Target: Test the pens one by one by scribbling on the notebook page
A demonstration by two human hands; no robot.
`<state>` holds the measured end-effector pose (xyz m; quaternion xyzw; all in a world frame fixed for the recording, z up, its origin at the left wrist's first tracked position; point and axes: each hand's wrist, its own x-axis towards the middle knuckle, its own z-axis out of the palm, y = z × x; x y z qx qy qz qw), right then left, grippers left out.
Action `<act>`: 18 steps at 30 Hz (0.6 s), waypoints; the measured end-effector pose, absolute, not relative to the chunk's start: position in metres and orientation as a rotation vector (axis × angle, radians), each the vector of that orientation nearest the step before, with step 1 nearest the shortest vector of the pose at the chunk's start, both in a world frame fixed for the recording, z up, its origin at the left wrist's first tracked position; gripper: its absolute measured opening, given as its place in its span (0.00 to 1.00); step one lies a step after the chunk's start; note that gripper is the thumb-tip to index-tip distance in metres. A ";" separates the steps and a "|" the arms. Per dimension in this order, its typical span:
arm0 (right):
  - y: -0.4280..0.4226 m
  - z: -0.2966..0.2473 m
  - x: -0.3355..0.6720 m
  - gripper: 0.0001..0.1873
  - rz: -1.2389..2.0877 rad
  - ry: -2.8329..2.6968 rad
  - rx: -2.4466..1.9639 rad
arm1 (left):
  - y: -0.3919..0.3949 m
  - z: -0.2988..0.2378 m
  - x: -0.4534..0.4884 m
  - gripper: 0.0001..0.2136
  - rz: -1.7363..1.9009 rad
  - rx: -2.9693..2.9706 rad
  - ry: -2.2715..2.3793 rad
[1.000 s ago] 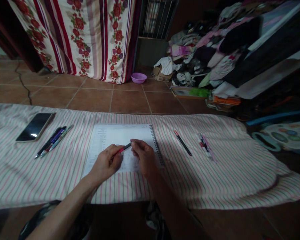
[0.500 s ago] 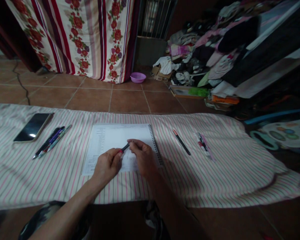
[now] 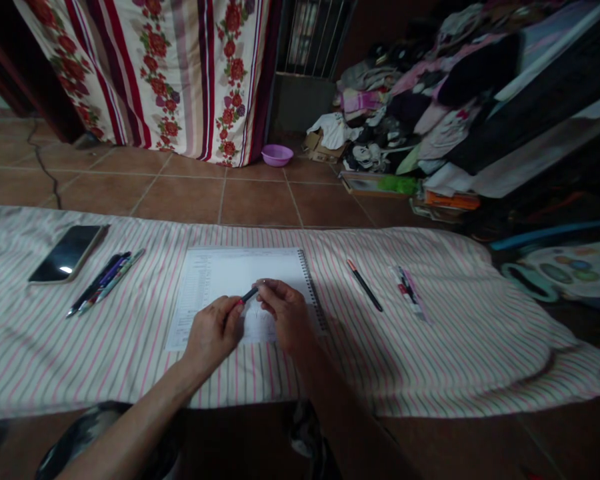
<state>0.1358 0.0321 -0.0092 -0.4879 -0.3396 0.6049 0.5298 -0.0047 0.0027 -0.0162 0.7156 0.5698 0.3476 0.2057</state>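
Both hands meet on a dark pen point(image 3: 250, 294) held slantwise over a spiral notebook point(image 3: 230, 267). My left hand point(image 3: 214, 328) is closed round its lower-left end, where a bit of red shows at the fingertips. The fingers of my right hand point(image 3: 286, 313) pinch the upper-right end, which they mostly hide. Beneath the hands, the notebook lies flat, its coil on the right side and a printed page facing up. To the right of the notebook rests a black pen with an orange end point(image 3: 365, 285).
A phone point(image 3: 67, 255) and several pens point(image 3: 105, 282) lie at the left on the striped cloth point(image 3: 145, 360). More pens in pink and white point(image 3: 408, 293) lie at the right. Beyond are a purple basin point(image 3: 277, 155), a floral curtain point(image 3: 185, 80) and heaped clothes point(image 3: 405, 100).
Almost nothing differs. Both hands keep their hold on the pen, and the view has shifted very slightly.
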 end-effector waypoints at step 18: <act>0.028 -0.002 0.136 0.20 1.569 -0.695 -1.079 | 0.002 -0.016 -0.003 0.12 0.966 1.965 1.589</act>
